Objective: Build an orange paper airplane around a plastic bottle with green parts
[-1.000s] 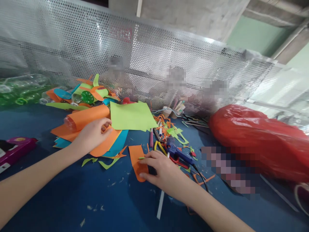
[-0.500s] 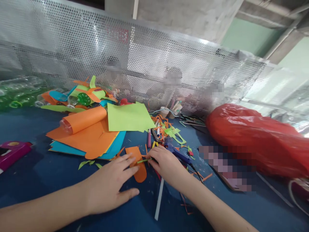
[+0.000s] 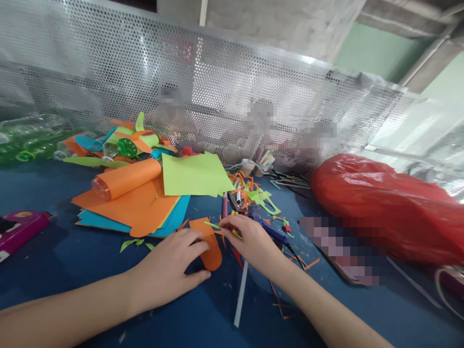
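Observation:
My left hand (image 3: 174, 266) lies low over the table with its thumb apart from the fingers. Its fingertips rest at the left edge of a round-ended orange paper piece (image 3: 212, 249), which lies flat. Over that piece's upper right side, my right hand (image 3: 250, 241) pinches a thin green strip (image 3: 212, 225) between thumb and fingers; the strip points left. Beneath the right hand, a yellow item (image 3: 237, 234) is partly covered. Just beyond it lies a blue glue gun (image 3: 270, 229) with a black cord.
Orange and blue paper sheets (image 3: 119, 215), a paper-wrapped bottle (image 3: 126, 179) and a light green sheet (image 3: 195, 174) lie left of centre. Paper scraps and markers sit behind my right hand. A red plastic bag (image 3: 384, 208), a phone (image 3: 337, 251) and a purple tool (image 3: 23, 232) flank the space.
The green strip in my right hand has risen and shifted slightly left, toward the top of the orange piece. My left fingers have drawn in and curled a little more.

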`<state>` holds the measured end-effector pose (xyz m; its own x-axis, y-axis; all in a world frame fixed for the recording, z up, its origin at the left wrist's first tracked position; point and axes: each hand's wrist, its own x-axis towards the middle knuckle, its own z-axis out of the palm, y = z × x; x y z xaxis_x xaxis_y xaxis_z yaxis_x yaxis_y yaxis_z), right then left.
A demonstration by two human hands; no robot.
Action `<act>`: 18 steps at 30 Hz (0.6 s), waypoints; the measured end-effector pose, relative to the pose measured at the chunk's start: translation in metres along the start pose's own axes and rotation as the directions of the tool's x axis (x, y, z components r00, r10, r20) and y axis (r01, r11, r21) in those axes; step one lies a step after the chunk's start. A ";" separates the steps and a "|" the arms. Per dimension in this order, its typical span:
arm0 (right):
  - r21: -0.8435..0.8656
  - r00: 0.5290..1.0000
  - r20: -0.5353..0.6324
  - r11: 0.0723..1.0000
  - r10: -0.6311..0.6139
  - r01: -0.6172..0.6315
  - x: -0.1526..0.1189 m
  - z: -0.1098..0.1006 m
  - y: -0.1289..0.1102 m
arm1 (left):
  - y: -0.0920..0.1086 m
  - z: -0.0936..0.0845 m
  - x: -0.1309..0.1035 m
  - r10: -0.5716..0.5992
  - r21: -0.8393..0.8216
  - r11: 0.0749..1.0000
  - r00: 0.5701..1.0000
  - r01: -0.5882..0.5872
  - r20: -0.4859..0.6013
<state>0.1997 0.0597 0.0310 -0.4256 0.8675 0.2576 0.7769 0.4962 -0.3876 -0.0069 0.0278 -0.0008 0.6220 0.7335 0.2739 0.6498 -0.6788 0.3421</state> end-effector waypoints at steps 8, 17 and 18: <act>0.009 0.998 -0.056 1.000 0.027 -0.026 0.000 -0.001 0.002 | -0.004 -0.001 0.011 0.087 0.066 0.994 0.993 -0.082 -0.079; 0.038 0.999 0.009 0.999 0.031 -0.032 0.000 -0.002 -0.001 | 0.019 -0.011 -0.010 0.437 0.144 0.897 0.888 -0.418 -0.142; 0.046 0.999 0.035 0.998 0.031 -0.033 -0.001 -0.002 -0.001 | 0.021 -0.011 -0.012 0.443 0.141 0.894 0.887 -0.426 -0.128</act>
<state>0.2001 0.0584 0.0334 -0.4170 0.8832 0.2147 0.7682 0.4688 -0.4361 -0.0054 0.0054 0.0133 0.7839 0.3549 0.5094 0.3776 -0.9239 0.0627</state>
